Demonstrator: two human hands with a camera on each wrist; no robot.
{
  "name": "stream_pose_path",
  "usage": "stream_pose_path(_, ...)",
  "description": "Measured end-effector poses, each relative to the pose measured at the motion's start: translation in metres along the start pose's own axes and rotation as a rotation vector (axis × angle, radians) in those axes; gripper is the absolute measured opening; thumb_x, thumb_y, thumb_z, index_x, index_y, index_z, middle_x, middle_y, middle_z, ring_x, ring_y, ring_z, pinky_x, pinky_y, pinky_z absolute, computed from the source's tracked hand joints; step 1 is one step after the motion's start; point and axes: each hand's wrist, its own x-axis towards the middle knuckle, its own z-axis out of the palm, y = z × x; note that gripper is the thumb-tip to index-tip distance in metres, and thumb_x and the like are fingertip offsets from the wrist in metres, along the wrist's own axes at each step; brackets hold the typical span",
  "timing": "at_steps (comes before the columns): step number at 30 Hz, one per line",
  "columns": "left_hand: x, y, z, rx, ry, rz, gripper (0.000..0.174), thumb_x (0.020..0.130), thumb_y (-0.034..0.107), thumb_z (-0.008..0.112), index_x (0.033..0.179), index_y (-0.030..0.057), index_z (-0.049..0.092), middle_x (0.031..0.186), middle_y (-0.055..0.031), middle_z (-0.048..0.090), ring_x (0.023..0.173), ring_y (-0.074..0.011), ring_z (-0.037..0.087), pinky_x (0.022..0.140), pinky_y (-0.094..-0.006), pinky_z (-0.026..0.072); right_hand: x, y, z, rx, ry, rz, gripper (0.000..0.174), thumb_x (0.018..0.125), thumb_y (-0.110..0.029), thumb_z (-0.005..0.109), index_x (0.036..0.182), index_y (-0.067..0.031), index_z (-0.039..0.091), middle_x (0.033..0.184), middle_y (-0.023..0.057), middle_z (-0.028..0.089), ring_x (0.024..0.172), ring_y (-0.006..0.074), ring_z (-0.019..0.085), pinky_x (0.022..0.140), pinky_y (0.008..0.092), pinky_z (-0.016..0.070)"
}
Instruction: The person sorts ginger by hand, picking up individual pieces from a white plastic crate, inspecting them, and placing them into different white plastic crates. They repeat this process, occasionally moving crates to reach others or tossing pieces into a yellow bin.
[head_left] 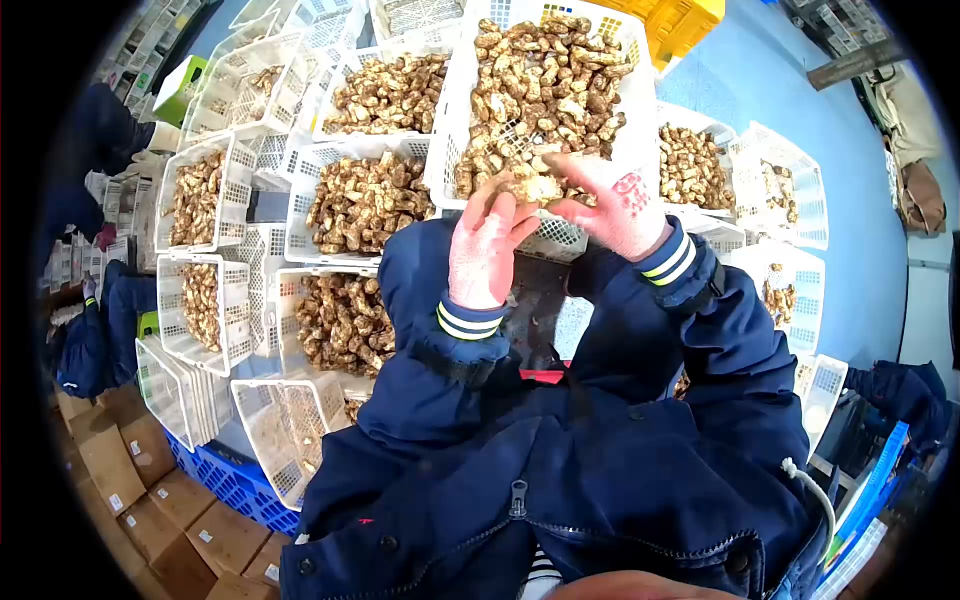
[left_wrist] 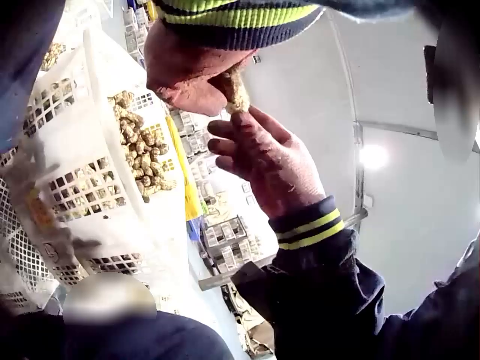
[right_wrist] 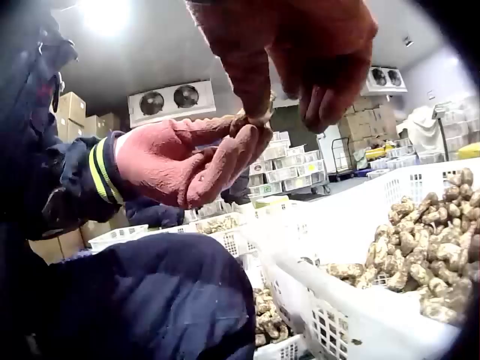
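Both hands wear pink gloves and meet over the near edge of a large white plastic basket [head_left: 640, 120] heaped with brown, knobbly mushrooms [head_left: 545, 85]. Between them is one pale, dirt-flecked mushroom [head_left: 535, 189]. My left hand [head_left: 482, 255] pinches it between thumb and fingers, as the right wrist view shows. From the other side my right hand [head_left: 622, 212] holds the same mushroom [left_wrist: 237, 91] with thumb and index fingertips; its other fingers are loosely bent. Part of the mushroom is hidden behind fingers in both wrist views.
More white baskets of mushrooms stand left, including one basket [head_left: 290, 225] beside my knee, and others right [head_left: 735, 150]. A yellow crate [head_left: 685, 25] is beyond the large basket. Cardboard boxes [head_left: 205, 530] and a blue crate [head_left: 225, 478] lie lower left. Another person's dark-clothed legs [head_left: 125, 310] show at left.
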Motion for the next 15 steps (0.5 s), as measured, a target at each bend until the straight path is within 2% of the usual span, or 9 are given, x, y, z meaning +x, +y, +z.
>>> stream_pose_path(1, 0.001, -0.002, -0.003, 0.040, -0.004, 0.010, 0.041, 0.089, 0.019, 0.050, 0.124, 0.0025, 0.039, 0.105, -0.0071, 0.052, 0.095, -0.0200, 0.053, 0.083, -0.0357, 0.0429, -0.002, 0.000, 0.003, -0.086, -0.014, 0.015, 0.042, 0.074, -0.030, 0.062, 0.109, -0.0096, 0.053, 0.094, 0.0092, 0.060, 0.084, 0.0254, 0.059, 0.068, 0.0335, 0.0472)
stream_pose_path(3, 0.001, -0.005, -0.005, 0.092, -0.003, 0.010, 0.042, 0.088, 0.019, 0.051, 0.124, 0.0016, 0.039, 0.104, -0.0069, 0.053, 0.095, -0.0201, 0.053, 0.083, -0.0356, 0.0430, -0.003, -0.003, 0.007, -0.230, -0.038, 0.048, 0.030, 0.075, -0.034, 0.060, 0.093, -0.0105, 0.056, 0.078, 0.0068, 0.058, 0.073, 0.0238, 0.058, 0.060, 0.0339, 0.0461)
stream_pose_path(4, 0.001, -0.005, -0.006, 0.145, -0.001, 0.016, 0.043, 0.087, 0.019, 0.052, 0.124, 0.0006, 0.039, 0.102, -0.0066, 0.053, 0.094, -0.0203, 0.053, 0.083, -0.0356, 0.0431, -0.005, -0.003, 0.007, -0.228, -0.037, 0.049, 0.030, 0.075, -0.034, 0.060, 0.093, -0.0105, 0.056, 0.078, 0.0068, 0.058, 0.073, 0.0238, 0.058, 0.060, 0.0339, 0.0461)
stream_pose_path(6, 0.001, -0.004, -0.013, 0.114, -0.053, 0.045, 0.044, 0.086, 0.019, 0.053, 0.123, -0.0002, 0.040, 0.102, -0.0069, 0.053, 0.094, -0.0210, 0.053, 0.083, -0.0356, 0.0429, -0.006, -0.004, 0.008, -0.420, -0.092, -0.005, 0.023, 0.076, -0.033, 0.059, 0.080, -0.0112, 0.054, 0.067, 0.0055, 0.054, 0.066, 0.0233, 0.057, 0.056, 0.0346, 0.0449)
stream_pose_path(9, 0.000, -0.001, -0.011, 0.095, -0.086, 0.036, 0.047, 0.082, 0.020, 0.056, 0.121, -0.0016, 0.041, 0.102, -0.0072, 0.054, 0.095, -0.0236, 0.054, 0.084, -0.0362, 0.0425, -0.007, -0.010, 0.004, -0.428, -0.178, 0.025, 0.022, 0.077, -0.032, 0.057, 0.074, -0.0112, 0.052, 0.063, 0.0049, 0.052, 0.063, 0.0237, 0.056, 0.055, 0.0347, 0.0449)
stream_pose_path(11, -0.005, 0.003, -0.003, 0.151, -0.011, 0.066, 0.046, 0.082, 0.019, 0.056, 0.121, -0.0015, 0.042, 0.096, -0.0052, 0.054, 0.093, -0.0231, 0.054, 0.083, -0.0351, 0.0425, -0.011, -0.009, 0.003, -0.424, -0.237, 0.067, 0.022, 0.077, -0.033, 0.057, 0.079, -0.0105, 0.054, 0.068, 0.0062, 0.053, 0.068, 0.0244, 0.057, 0.057, 0.0356, 0.0451)
stream_pose_path(13, -0.003, 0.000, -0.008, 0.156, 0.042, 0.072, 0.043, 0.082, 0.017, 0.055, 0.119, -0.0015, 0.043, 0.095, -0.0050, 0.054, 0.089, -0.0212, 0.054, 0.081, -0.0335, 0.0433, -0.012, -0.012, 0.000, -0.284, -0.111, 0.089, 0.027, 0.076, -0.033, 0.058, 0.089, -0.0095, 0.056, 0.075, 0.0079, 0.053, 0.075, 0.0250, 0.056, 0.062, 0.0360, 0.0454)
stream_pose_path(14, -0.003, 0.000, -0.010, 0.214, 0.069, 0.077, 0.042, 0.082, 0.016, 0.055, 0.118, -0.0015, 0.044, 0.098, -0.0061, 0.054, 0.087, -0.0202, 0.054, 0.079, -0.0323, 0.0437, -0.014, -0.014, -0.005, -0.255, -0.113, 0.155, 0.036, 0.073, -0.026, 0.061, 0.105, -0.0089, 0.054, 0.087, 0.0102, 0.055, 0.085, 0.0269, 0.055, 0.069, 0.0362, 0.0456)
stream_pose_path(15, -0.002, 0.001, -0.010, 0.273, 0.097, 0.082, 0.040, 0.082, 0.015, 0.055, 0.118, -0.0015, 0.045, 0.100, -0.0073, 0.055, 0.085, -0.0192, 0.054, 0.077, -0.0311, 0.0440, -0.012, -0.015, -0.003, -0.257, -0.112, 0.154, 0.036, 0.073, -0.026, 0.061, 0.105, -0.0089, 0.054, 0.087, 0.0102, 0.055, 0.085, 0.0269, 0.055, 0.069, 0.0362, 0.0456)
